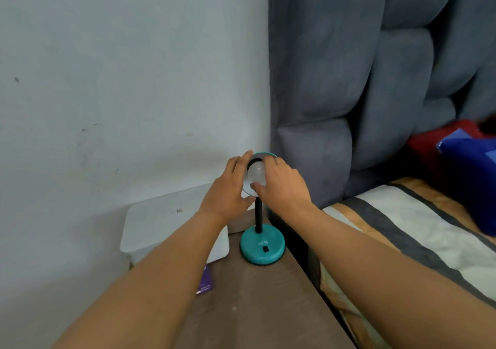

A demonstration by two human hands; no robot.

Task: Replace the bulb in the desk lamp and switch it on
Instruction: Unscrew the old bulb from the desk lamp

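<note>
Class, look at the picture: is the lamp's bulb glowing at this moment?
No. The bulb, held by the right hand inside the lamp shade, looks dull white and casts no light on the wall.

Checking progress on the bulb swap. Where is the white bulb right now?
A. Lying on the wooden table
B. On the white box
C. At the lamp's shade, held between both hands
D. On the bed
C: the white bulb sits at the teal lamp shade, with the left hand and right hand on either side of it.
</note>
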